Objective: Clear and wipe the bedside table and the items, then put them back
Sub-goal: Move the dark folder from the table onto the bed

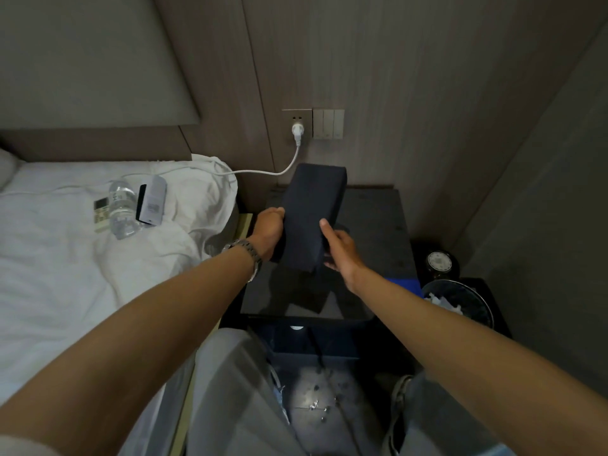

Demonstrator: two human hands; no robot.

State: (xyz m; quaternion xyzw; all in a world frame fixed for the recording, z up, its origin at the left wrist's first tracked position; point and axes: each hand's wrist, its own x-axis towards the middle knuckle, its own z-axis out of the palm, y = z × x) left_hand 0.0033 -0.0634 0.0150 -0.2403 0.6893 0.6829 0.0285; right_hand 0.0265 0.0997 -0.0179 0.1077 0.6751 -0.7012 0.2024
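Dark navy cloth [312,215], folded into a long thick rectangle, is held in the air above the black bedside table [378,225] by both of a person's hands. The left hand [268,233], with a metal watch [248,253] on its wrist, grips the cloth's left edge, fingers curled round it. The right hand [340,246] holds the near right side of the cloth — the thumb lies straight along its upper face and the other fingers are tucked underneath, mostly hidden. The cloth tilts away from the person, its far end rising toward the wall.

On the wall behind the table sit a socket [297,123] with a white plug in it and, just beside it, a panel of light switches [328,124]. A white cable [263,172] runs from the plug across to the bed [65,274] on the left. On the white sheets lie the table's items, close together: a remote control [101,213], a clear plastic water bottle [122,209] on its side, and a white device with a black edge [152,204]. To the right of the table, lower down, stand a round clock-like object [439,261] and a dark waste bin [460,301] holding crumpled white paper.
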